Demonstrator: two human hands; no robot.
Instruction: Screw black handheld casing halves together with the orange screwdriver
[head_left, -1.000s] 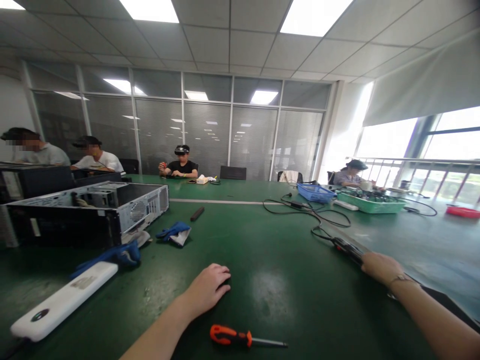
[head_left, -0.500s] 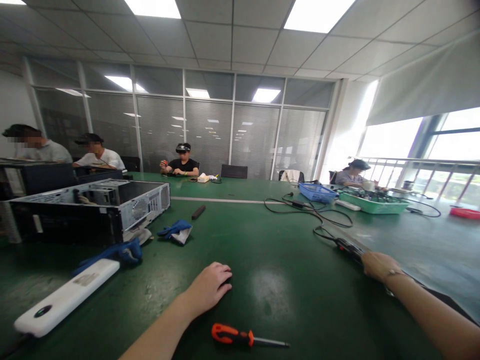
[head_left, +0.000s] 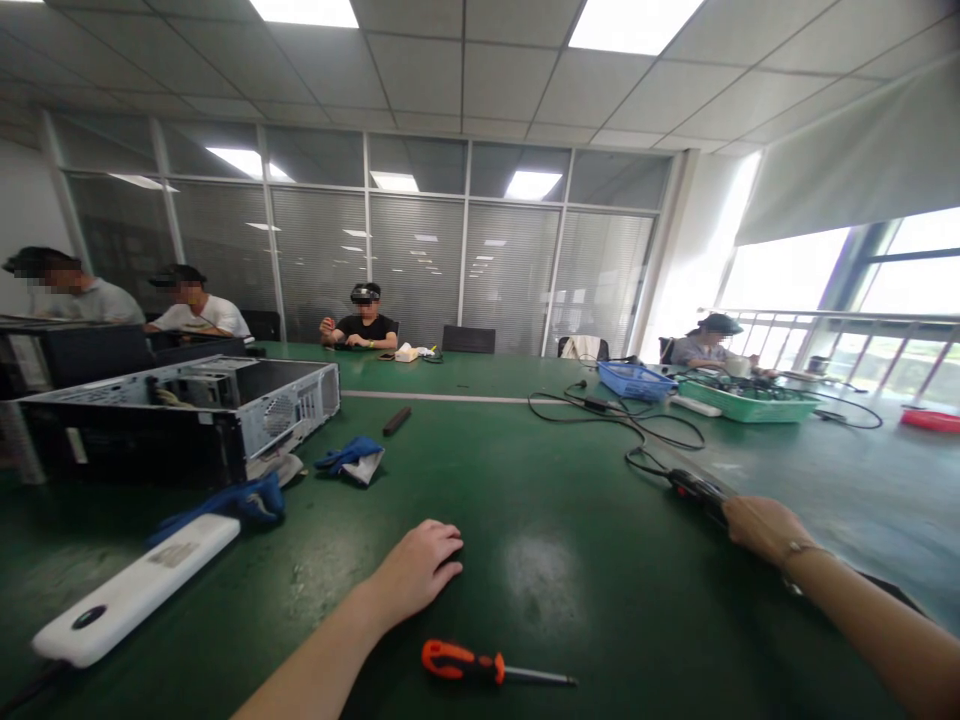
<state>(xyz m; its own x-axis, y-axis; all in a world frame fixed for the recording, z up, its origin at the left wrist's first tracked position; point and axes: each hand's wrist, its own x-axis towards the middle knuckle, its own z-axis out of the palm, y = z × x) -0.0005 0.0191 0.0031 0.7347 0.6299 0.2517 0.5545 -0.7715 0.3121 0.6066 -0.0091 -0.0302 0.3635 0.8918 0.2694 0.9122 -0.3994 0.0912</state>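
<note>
Metal computer case (head_left: 150,440), parts (head_left: 206,386) inside, lies left of the black corded device (head_left: 694,488); blue basket (head_left: 631,384) and green basket (head_left: 757,409) of cables (head_left: 739,386) stand beyond. Left hand (head_left: 421,562), thumb apart, rests left of it; right hand (head_left: 763,530) clamps fingers on its near end.

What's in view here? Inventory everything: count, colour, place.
open computer case: one, silver-black, left
screwdriver: one, orange-black, near edge
corded device: one, black, right
corded bar: one, white, near left
gloves: two, blue-grey, beside case
stick: one, dark brown, mid-table
baskets: two, blue and green, right
tray: one, red, right edge
table: one, green, foreground
tissue box: one, pale, far side
chairs: several, dark, far side
people: four, varied clothing, around table
left hand: one, bare, on table
right hand: one, bare, holding corded device
</note>
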